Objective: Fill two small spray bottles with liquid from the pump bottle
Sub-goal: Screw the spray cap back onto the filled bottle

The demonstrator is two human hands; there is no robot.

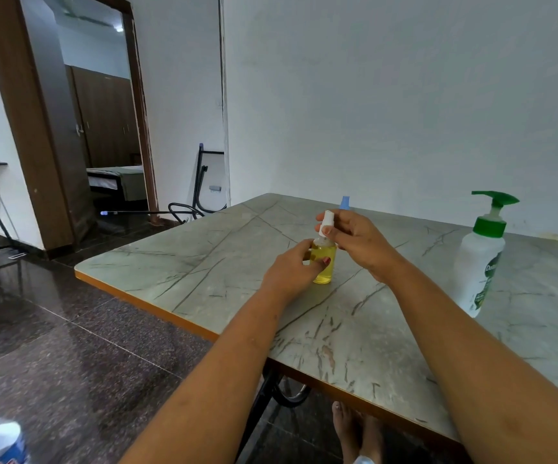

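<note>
Small clear spray bottle [324,264], nearly full of yellow liquid, stands on the grey marble-look table [203,262] between the hands. The left hand [289,274] grips its body, and the right hand [354,239] pinches its white spray head [325,222], probably to fasten it. One bottle looks filled. A blue cap [345,202] behind the right hand may be the second, its contents hidden. The white pump bottle with green pump [480,259] stands unobstructed, right of the right hand.

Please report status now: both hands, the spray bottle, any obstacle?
Left hand grips spray bottle, yellow liquid inside. Right hand pinches white spray top at its neck. Pump bottle stands apart, right side; no obstacle.
</note>
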